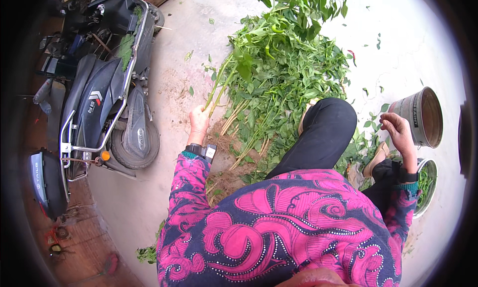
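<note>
My left hand (199, 120) is closed round the bare green stems of an uprooted pepper plant (222, 85). Its leafy top leans away over a heap of pulled pepper plants (294, 78), and green chili peppers (269, 51) hang among the leaves. My right hand (398, 130) is raised at the right, beside a paint bucket (406, 113). Its fingers are bent and a little apart, with nothing visible in them. Below that wrist stands a pail (432, 180) with green pickings inside, partly hidden by my arm.
A dark electric scooter (92, 98) is parked at the left, its rear wheel (149, 147) toward me. Loose leaves and a red chili pepper (352, 58) lie on the pale concrete floor (398, 18). Dry roots (224, 142) spread near my bent knee (331, 117).
</note>
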Action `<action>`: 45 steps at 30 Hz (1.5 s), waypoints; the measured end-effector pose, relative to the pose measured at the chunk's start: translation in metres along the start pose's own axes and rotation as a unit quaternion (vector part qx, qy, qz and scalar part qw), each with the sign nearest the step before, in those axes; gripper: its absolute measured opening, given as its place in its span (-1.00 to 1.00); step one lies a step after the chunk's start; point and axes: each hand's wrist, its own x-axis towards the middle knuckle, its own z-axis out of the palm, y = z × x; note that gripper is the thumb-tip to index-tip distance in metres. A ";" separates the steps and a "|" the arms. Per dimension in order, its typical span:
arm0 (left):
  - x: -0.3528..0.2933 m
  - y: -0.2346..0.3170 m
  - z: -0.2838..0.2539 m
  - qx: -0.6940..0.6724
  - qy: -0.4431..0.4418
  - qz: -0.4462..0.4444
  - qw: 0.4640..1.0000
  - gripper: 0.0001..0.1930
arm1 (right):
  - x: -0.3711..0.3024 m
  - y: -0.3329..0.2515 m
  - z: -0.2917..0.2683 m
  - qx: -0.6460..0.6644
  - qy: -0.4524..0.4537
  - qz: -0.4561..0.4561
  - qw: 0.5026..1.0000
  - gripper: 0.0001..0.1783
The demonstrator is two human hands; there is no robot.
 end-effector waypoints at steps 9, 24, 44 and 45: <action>-0.060 0.078 0.008 -0.164 0.080 0.048 0.982 -0.61 | 0.077 -0.144 0.073 0.086 -0.004 -0.229 0.970 -0.72; -0.111 0.111 0.033 0.023 0.172 0.145 0.974 -0.57 | 0.110 -0.215 0.049 0.146 0.025 -0.190 0.971 -0.74; -0.123 0.122 0.049 0.119 0.168 0.231 0.951 -0.67 | 0.069 -0.161 0.015 0.033 0.277 -0.073 0.958 -0.57; -0.124 0.124 0.050 0.119 0.169 0.240 0.948 -0.68 | 0.069 -0.157 0.018 0.007 0.262 -0.060 0.963 -0.60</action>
